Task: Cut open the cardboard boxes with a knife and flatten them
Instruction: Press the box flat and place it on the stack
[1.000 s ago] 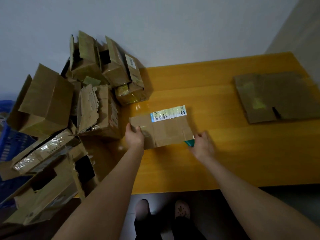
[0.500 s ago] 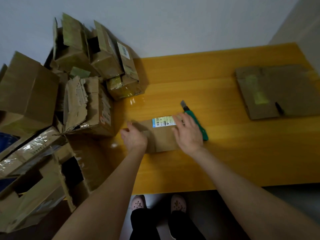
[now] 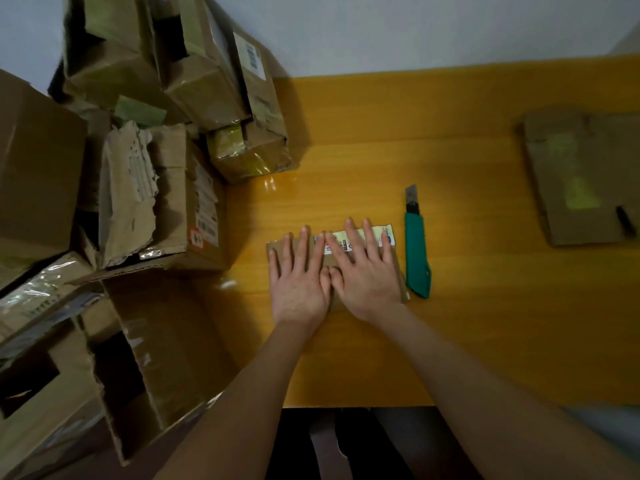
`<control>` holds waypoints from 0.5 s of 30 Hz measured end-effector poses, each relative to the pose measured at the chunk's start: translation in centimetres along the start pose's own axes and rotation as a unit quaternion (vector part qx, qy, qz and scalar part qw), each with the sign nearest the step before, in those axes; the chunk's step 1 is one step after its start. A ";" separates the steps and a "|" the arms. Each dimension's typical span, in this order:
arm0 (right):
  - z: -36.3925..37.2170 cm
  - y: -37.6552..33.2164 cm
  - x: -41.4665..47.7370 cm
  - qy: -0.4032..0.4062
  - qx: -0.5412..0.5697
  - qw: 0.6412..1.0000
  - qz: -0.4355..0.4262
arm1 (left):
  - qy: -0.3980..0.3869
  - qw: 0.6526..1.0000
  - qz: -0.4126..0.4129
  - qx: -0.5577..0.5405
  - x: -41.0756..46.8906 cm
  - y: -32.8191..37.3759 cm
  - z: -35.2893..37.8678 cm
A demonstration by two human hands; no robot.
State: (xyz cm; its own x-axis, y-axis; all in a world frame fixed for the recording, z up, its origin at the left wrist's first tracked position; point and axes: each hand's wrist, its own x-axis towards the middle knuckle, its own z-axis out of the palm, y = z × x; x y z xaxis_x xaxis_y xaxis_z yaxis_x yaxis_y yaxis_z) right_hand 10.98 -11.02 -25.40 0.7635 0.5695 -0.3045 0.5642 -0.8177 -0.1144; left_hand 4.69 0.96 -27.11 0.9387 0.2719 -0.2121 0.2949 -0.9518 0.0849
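— On the yellow wooden table, what's pressed down?
— One small flat brown cardboard box. The left hand and right hand lie flat on it, fingers straight, gripping nothing; a green utility knife lies just beside it.

There are two hands: one left hand and one right hand. There is one green knife, one small flat box, one flat cardboard sheet and one small black thing. There is one worktop. The pile of boxes is too jumbled to count.
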 end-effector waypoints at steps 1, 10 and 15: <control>0.0 0.0 0.0 -0.004 0.000 1.000 0.000 | 0.007 1.000 -0.001 -0.004 0.0 0.0 0.0; 0.6 -0.1 0.3 0.026 0.014 1.000 0.009 | 0.022 1.000 0.003 -0.021 0.0 -0.1 0.2; -0.3 -0.1 0.3 0.015 0.009 1.000 0.000 | 0.020 0.999 0.005 -0.033 -0.1 -0.2 0.1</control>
State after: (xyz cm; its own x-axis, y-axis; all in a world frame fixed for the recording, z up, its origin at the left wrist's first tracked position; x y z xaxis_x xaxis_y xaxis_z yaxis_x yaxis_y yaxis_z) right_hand 11.23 -10.77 -25.24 0.7731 0.5712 -0.2759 0.5585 -0.8191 -0.1308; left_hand 4.55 1.14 -27.21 0.9473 0.2699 -0.1727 0.2962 -0.9432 0.1508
